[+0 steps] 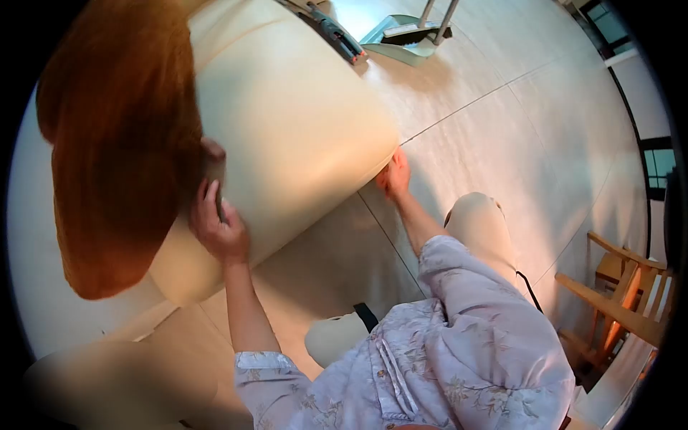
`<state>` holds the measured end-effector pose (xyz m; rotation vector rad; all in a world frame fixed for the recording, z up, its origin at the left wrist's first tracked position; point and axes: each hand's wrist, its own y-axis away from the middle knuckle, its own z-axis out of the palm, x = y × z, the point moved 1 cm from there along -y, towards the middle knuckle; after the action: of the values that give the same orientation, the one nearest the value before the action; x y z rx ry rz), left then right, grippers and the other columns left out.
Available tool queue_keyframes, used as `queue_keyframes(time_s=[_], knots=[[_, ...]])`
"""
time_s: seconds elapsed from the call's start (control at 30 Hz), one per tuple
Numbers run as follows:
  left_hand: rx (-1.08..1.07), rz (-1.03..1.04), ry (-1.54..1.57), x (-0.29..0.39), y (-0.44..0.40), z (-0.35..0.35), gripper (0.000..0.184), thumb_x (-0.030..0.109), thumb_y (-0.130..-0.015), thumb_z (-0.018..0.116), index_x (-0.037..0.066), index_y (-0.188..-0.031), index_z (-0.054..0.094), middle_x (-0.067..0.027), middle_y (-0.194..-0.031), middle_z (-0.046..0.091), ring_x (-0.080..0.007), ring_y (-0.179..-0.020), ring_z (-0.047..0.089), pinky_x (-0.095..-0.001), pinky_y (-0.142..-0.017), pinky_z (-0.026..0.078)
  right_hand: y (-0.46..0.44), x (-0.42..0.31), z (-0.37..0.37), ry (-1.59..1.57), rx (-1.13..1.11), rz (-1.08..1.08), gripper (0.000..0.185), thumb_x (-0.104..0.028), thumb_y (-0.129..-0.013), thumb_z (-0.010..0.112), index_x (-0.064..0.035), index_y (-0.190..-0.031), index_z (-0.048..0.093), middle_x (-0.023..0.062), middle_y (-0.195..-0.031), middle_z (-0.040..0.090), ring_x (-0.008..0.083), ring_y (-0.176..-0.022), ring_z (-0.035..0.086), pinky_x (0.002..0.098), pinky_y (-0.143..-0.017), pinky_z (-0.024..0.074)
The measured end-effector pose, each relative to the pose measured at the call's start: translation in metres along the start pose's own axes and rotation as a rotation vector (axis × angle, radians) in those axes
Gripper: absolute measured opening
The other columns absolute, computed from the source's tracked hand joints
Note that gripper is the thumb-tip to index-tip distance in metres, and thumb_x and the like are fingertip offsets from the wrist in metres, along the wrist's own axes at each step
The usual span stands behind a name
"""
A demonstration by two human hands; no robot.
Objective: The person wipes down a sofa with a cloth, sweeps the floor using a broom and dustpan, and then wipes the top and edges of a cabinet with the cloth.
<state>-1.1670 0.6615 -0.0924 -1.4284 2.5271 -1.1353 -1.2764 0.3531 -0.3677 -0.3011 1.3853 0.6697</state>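
ok so nearest was the wearer's floral shirt [390, 358] (x1) n 2 legs in pale trousers [476, 229]. L hand [221, 231] was half curled, thumb apart from the fingers, w/ a slim dark thing [219, 190] by them, right at the brown plush cover [125, 143]; couldn't tell if it really had hold of anything. R hand [396, 174] had its fingers bent in at the near corner of the cream padded block [294, 122], tips hidden, so grip strength = no idea. The block (x1) sat in front of the wearer, plush piece (looked like 1, maybe 2) over its left side. Imo block = bulky, prob heavy, soft skin over a stiffer core, a bit slick, so best held under the bottom edge/corners w/ both hands; plush = light, floppy, not fragile, grab a fold. Further out: at least 1 wooden chair [627, 315] on the right, 1 dustpan [401, 51] n 1 dark tool [335, 34] past the block, approx 2 dark-framed panes [658, 169] way back.
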Motion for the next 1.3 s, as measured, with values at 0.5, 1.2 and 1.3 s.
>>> queue_keyframes(time_s=[0.5, 1.2, 1.3], knots=[[-0.020, 0.079, -0.087, 0.008, -0.001, 0.008, 0.040, 0.023, -0.091, 0.037, -0.004, -0.113, 0.056, -0.0220, -0.121, 0.054, -0.0374, -0.111, 0.049, -0.0460, -0.096, 0.034, 0.035, -0.074, 0.028, -0.143, 0.192, -0.040, 0.025, -0.019, -0.088, 0.055, -0.0063, -0.110, 0.059, 0.0057, -0.109, 0.057, 0.0156, -0.103, 0.051, 0.0290, -0.089, 0.0408], [-0.058, 0.082, -0.120, 0.012, -0.004, 0.013, 0.047, 0.031, -0.092, 0.032, -0.006, -0.114, 0.052, -0.0255, -0.124, 0.050, -0.0399, -0.114, 0.046, -0.0481, -0.098, 0.032, -0.100, -0.041, 0.047, 0.310, -0.309, 0.026, 0.031, -0.037, -0.085, 0.058, -0.0167, -0.107, 0.064, 0.0047, -0.109, 0.063, 0.0218, -0.104, 0.056, 0.0322, -0.090, 0.0434], [-0.038, 0.071, -0.138, 0.008, -0.001, 0.014, 0.048, 0.031, -0.092, 0.032, -0.005, -0.117, 0.050, -0.0245, -0.126, 0.049, -0.0389, -0.116, 0.045, -0.0478, -0.099, 0.031, -0.087, -0.021, 0.029, 0.457, -0.257, 0.082, 0.033, -0.038, -0.084, 0.057, -0.0184, -0.109, 0.064, 0.0056, -0.109, 0.063, 0.0221, -0.106, 0.056, 0.0345, -0.090, 0.0432]])
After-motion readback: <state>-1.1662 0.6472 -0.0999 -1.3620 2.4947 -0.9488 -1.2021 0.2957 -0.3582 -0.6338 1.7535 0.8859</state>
